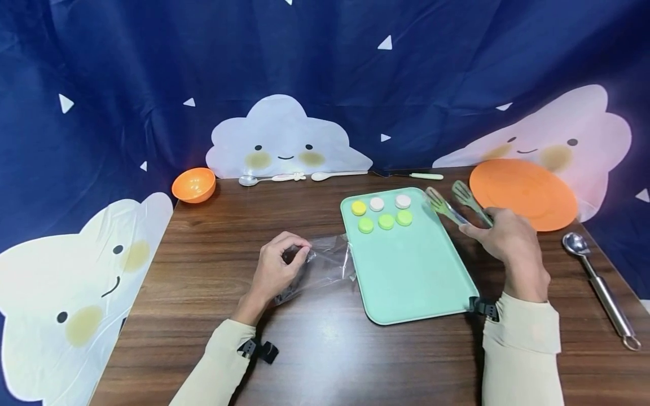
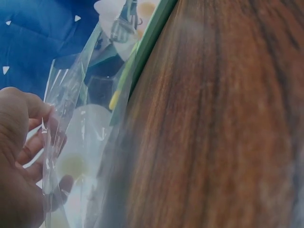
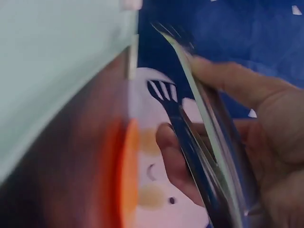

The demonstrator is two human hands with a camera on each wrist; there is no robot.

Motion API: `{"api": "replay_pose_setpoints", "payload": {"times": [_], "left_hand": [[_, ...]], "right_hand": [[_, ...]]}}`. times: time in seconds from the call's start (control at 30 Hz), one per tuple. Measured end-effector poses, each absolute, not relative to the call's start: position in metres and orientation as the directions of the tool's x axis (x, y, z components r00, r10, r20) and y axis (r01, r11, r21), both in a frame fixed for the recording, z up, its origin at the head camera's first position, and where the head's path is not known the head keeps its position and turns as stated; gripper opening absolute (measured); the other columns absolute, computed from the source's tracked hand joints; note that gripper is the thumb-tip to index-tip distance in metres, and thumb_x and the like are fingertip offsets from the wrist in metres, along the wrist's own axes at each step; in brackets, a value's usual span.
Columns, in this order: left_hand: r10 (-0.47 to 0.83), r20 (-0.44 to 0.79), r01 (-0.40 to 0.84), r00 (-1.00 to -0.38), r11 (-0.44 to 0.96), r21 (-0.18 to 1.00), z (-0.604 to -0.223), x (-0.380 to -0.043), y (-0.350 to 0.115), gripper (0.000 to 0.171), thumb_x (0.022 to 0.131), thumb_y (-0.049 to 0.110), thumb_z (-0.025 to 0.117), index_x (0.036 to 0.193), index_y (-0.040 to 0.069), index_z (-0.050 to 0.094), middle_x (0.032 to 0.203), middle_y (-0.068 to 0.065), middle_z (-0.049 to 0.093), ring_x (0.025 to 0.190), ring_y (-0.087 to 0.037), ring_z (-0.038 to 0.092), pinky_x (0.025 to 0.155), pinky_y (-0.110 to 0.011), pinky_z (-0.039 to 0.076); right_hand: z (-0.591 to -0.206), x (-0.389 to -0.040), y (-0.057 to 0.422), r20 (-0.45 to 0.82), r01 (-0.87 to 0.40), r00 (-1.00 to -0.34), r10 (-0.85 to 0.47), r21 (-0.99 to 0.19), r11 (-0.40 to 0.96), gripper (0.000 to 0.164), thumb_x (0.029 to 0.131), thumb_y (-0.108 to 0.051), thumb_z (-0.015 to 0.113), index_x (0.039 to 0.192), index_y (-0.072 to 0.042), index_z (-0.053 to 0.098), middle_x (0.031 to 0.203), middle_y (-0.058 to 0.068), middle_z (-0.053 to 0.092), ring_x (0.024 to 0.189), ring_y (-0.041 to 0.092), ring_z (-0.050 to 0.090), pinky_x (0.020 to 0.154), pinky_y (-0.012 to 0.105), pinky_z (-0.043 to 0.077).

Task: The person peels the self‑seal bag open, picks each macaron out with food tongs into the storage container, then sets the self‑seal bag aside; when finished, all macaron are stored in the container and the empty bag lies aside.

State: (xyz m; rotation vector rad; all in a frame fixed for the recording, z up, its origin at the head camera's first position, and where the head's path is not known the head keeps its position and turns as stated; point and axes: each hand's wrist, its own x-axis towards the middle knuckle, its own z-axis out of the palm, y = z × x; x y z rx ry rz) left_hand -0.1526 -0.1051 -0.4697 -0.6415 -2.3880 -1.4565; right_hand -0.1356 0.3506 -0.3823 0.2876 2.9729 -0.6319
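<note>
Pinched between the thumb and forefinger of my left hand (image 1: pixel 278 265) is a clear plastic bag (image 1: pixel 327 265). Its far end reaches the left edge of a mint-green tray (image 1: pixel 406 276), and in the left wrist view the see-through bag (image 2: pixel 83 128) hangs from the fingertips. My right hand (image 1: pixel 510 242) grips a pair of tongs (image 1: pixel 469 200) with green slotted tips, spread apart near the tray's upper right edge. On the tray lie a yellow round piece (image 1: pixel 358 208), two whitish ones (image 1: pixel 403 201) and three green ones (image 1: pixel 386 221), like macarons.
An orange bowl (image 1: pixel 194 185) stands at the back left. Along the back edge lie a metal spoon (image 1: pixel 249 180), a white spoon (image 1: pixel 335 175) and a green-handled utensil (image 1: pixel 425 176). An orange plate (image 1: pixel 523 194) sits back right, a metal scoop (image 1: pixel 601 290) at the right edge.
</note>
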Motion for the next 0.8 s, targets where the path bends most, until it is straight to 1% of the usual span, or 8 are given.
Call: {"api": "replay_pose_setpoints", "payload": {"times": [0.03,0.2,0.27,0.33,0.47,0.53,0.63,0.8], "left_hand": [[0.230,0.445,0.501,-0.866,0.398,0.768,-0.470,-0.153,-0.105,0.007,0.098,0.012,0.077,0.100,0.007,0.081,0.101,0.003,0.078,0.097,-0.015,0.074,0.090,-0.042,0.059],[0.240,0.450,0.510,-0.860,0.418,0.752,-0.469,-0.153,-0.104,0.006,0.097,0.010,0.076,0.099,0.007,0.082,0.101,0.002,0.078,0.098,-0.016,0.074,0.092,-0.047,0.059],[0.245,0.451,0.513,-0.858,0.427,0.745,-0.468,-0.153,-0.103,0.006,0.097,0.010,0.076,0.099,0.007,0.082,0.101,0.001,0.078,0.099,-0.017,0.074,0.093,-0.047,0.059],[0.247,0.447,0.510,-0.860,0.433,0.743,-0.468,-0.153,-0.103,0.007,0.097,0.010,0.076,0.099,0.007,0.082,0.101,0.001,0.078,0.099,-0.017,0.074,0.093,-0.047,0.059],[0.251,0.437,0.504,-0.864,0.436,0.745,-0.468,-0.153,-0.102,0.007,0.097,0.010,0.076,0.100,0.007,0.081,0.101,0.000,0.077,0.099,-0.017,0.074,0.093,-0.048,0.059],[0.252,0.434,0.502,-0.865,0.436,0.747,-0.468,-0.153,-0.102,0.007,0.097,0.011,0.076,0.100,0.007,0.081,0.101,-0.001,0.077,0.099,-0.017,0.074,0.093,-0.049,0.059],[0.259,0.433,0.504,-0.864,0.442,0.742,-0.468,-0.153,-0.102,0.007,0.096,0.011,0.077,0.100,0.007,0.082,0.101,-0.001,0.077,0.099,-0.018,0.074,0.094,-0.050,0.059],[0.267,0.437,0.512,-0.859,0.475,0.715,-0.469,-0.152,-0.101,0.007,0.095,0.011,0.078,0.100,0.009,0.082,0.102,-0.001,0.078,0.100,-0.019,0.075,0.093,-0.046,0.059]], "right_hand": [[-0.388,-0.137,0.353,-0.122,0.226,-0.974,0.193,-0.400,0.888,0.060,0.100,-0.046,0.071,0.122,0.008,0.059,0.096,0.026,0.058,0.087,0.044,0.053,0.068,0.049,0.045],[-0.410,-0.144,0.361,-0.148,0.300,-0.954,0.261,-0.442,0.846,0.076,0.101,-0.043,0.071,0.148,0.012,0.049,0.116,0.037,0.059,0.099,0.050,0.053,0.080,0.061,0.049],[-0.414,-0.146,0.362,-0.164,0.319,-0.948,0.274,-0.454,0.832,0.082,0.101,-0.043,0.070,0.152,0.015,0.042,0.128,0.043,0.057,0.107,0.054,0.053,0.087,0.066,0.050],[-0.414,-0.146,0.362,-0.167,0.335,-0.942,0.290,-0.461,0.822,0.082,0.102,-0.043,0.069,0.154,0.014,0.041,0.133,0.045,0.054,0.112,0.057,0.052,0.091,0.068,0.049],[-0.414,-0.144,0.363,-0.140,0.347,-0.937,0.319,-0.461,0.816,0.070,0.102,-0.043,0.068,0.142,0.012,0.053,0.119,0.041,0.058,0.105,0.056,0.051,0.084,0.064,0.049],[-0.415,-0.143,0.363,-0.150,0.363,-0.931,0.332,-0.462,0.810,0.064,0.100,-0.042,0.071,0.130,0.013,0.056,0.107,0.035,0.058,0.099,0.051,0.051,0.077,0.058,0.048],[-0.416,-0.142,0.361,-0.230,0.415,-0.909,0.347,-0.452,0.789,0.063,0.098,-0.042,0.074,0.122,0.014,0.058,0.107,0.033,0.057,0.098,0.049,0.053,0.075,0.059,0.049],[-0.411,-0.141,0.358,-0.308,0.462,-0.882,0.357,-0.413,0.785,0.055,0.092,-0.042,0.080,0.098,0.009,0.060,0.090,0.022,0.054,0.085,0.039,0.054,0.065,0.046,0.049]]}}
